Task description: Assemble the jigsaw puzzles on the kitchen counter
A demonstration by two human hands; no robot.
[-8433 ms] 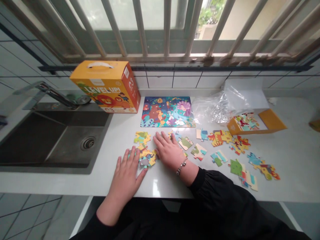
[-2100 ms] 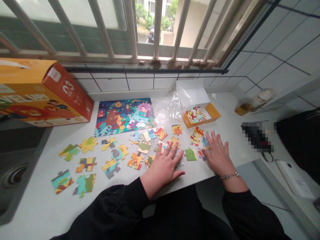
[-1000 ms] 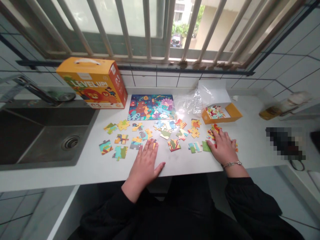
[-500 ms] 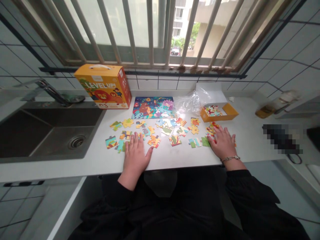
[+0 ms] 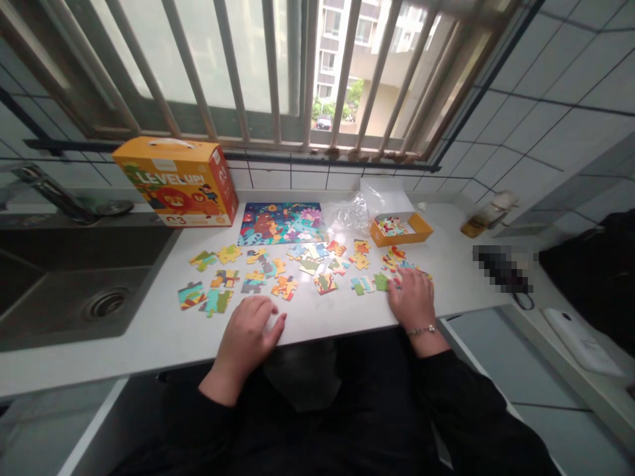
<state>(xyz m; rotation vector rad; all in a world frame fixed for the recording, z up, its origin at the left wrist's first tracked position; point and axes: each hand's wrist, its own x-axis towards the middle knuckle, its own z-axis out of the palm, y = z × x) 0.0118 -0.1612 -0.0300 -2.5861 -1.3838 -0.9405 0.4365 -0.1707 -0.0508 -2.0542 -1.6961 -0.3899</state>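
My left hand [image 5: 251,334] rests low over the counter's front edge, thumb apart from loosely bent fingers, with nothing visible in it. Just beyond it lie jigsaw pieces, including a teal and green one [image 5: 217,302] and an orange one [image 5: 286,287]. Palm down, my right hand [image 5: 413,299] lies with fingers slightly spread over several puzzle pieces, partly hiding them. A green piece [image 5: 381,281] is beside its thumb, and a red and yellow piece [image 5: 395,255] shows past the fingertips. More loose pieces, such as a green and red one [image 5: 325,283], lie between the hands.
A colourful picture sheet [image 5: 280,223] lies behind the pieces, next to crumpled clear plastic [image 5: 347,213]. An open orange box [image 5: 421,228] holds more pieces. The orange carton [image 5: 176,188] stands left, near the sink [image 5: 149,291]. A bottle [image 5: 489,215] stands right.
My left hand has drawn back from the pieces towards the counter edge, its fingers now bent. My right hand stays over the right-hand pieces. The whole view has shifted right.
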